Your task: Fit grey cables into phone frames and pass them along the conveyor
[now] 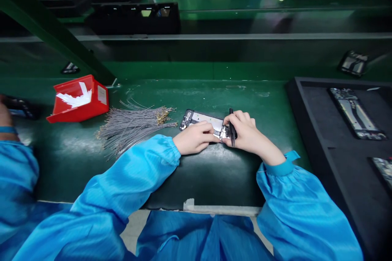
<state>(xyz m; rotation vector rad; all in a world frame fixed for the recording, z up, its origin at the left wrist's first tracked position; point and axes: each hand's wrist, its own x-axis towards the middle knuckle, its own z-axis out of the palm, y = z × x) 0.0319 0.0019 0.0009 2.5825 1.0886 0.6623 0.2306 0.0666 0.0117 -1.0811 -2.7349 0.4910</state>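
Note:
An opened phone (208, 119) lies on the green bench in front of me, its inner parts and circuit boards facing up. My left hand (196, 138) rests over its near edge, fingers curled and pressed together near the right end. With my right hand (245, 133) I grip a slim black stick-like tool (232, 130), held upright between thumb and fingers. That hand's fingertips also touch the phone's right end. What lies between the fingertips is too small to make out. To the left is a loose bundle of thin grey cables (131, 126) with gold-coloured ends.
A red bin (102, 108) with white paper strips stands at the left. On the right, a black tray (306, 130) holds opened phones (357, 114). A green post (61, 32) slants at the upper left. A co-worker's blue sleeve (15, 171) is at the far left.

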